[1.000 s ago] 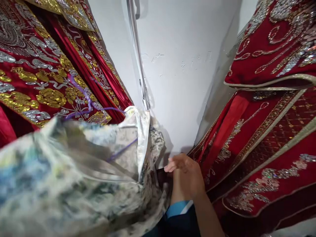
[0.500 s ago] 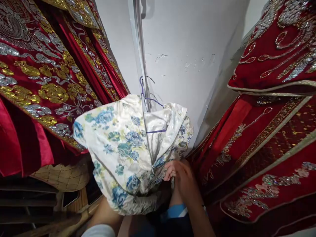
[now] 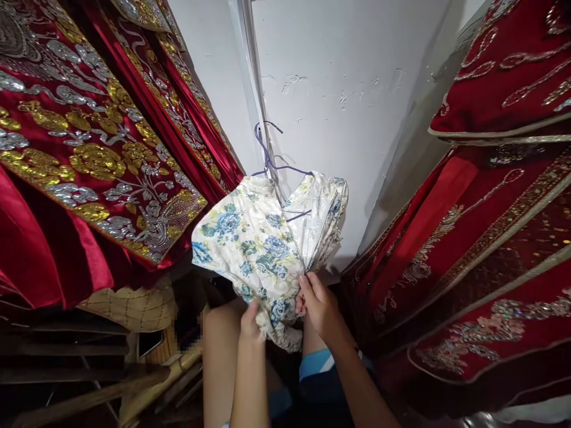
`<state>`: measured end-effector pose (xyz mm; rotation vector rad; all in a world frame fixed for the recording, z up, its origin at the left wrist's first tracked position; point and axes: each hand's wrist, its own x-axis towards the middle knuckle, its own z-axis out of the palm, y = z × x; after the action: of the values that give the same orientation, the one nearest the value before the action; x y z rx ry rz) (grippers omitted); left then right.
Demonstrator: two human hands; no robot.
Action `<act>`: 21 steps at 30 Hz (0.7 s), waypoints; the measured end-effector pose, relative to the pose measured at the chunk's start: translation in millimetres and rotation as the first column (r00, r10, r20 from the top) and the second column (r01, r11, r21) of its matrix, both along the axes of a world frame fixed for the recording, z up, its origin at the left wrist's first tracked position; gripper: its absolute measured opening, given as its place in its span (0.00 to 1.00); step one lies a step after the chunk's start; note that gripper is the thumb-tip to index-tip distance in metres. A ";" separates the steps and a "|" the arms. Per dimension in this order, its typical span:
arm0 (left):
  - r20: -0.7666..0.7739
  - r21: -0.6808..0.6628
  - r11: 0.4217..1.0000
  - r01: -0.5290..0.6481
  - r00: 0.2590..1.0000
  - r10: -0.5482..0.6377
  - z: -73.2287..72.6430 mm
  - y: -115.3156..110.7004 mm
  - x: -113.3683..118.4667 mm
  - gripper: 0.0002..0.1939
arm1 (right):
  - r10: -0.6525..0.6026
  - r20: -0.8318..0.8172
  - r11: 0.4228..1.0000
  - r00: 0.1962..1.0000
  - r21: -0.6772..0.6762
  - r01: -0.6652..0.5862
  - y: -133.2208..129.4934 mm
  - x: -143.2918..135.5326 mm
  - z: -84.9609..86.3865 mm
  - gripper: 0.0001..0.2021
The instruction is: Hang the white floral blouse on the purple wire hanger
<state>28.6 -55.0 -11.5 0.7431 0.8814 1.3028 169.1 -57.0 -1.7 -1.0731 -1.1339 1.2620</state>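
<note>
A white garment with blue and green flowers (image 3: 272, 244) hangs from a thin purple hanger (image 3: 266, 156), its neck opening turned toward the right. My left hand (image 3: 251, 321) is closed on the garment's lower left side, and part of its fingers is hidden behind the cloth. At the bottom of the neck opening, my right hand (image 3: 313, 297) pinches the front edge between thumb and fingers. The lower part of the garment bunches above my lap.
Red embroidered garments with gold and silver work (image 3: 102, 148) hang at the left, and beaded red garments (image 3: 504, 238) at the right. Behind stands a white wall (image 3: 330, 71) with a vertical metal strip. A wooden chair (image 3: 151, 380) with a quilted cushion (image 3: 134, 303) stands lower left.
My left hand, hidden behind the cloth before, now shows at the garment's lower left side. The garment has drawn inward from the left and hangs narrower. My right hand has moved slightly up.
</note>
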 end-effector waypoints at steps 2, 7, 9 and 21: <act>0.036 -0.030 0.999 -0.016 0.999 0.017 0.9 -3.9 -2.4 0.28 | 0.054 0.022 0.998 0.998 0.035 -0.054 0.4 -0.6 2.3 0.23; 0.076 -0.033 0.999 -0.039 0.996 0.042 7.9 -8.4 -4.2 0.32 | 0.101 0.040 0.993 0.994 0.061 -0.103 -0.4 3.7 3.9 0.19; 0.082 -0.033 0.998 -0.054 0.995 0.056 8.8 -9.8 -4.8 0.32 | 0.163 0.050 0.984 0.985 0.062 -0.165 -1.6 6.6 4.7 0.17; -0.310 0.350 0.596 -0.723 0.511 0.801 -32.1 9.5 -19.6 0.19 | -0.006 0.053 0.997 0.999 0.076 0.002 -2.0 10.9 -10.4 0.19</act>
<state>9.1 -45.6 -43.6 0.8341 1.6099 2.0796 180.0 -59.1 -12.1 -1.0568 -1.2097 1.1834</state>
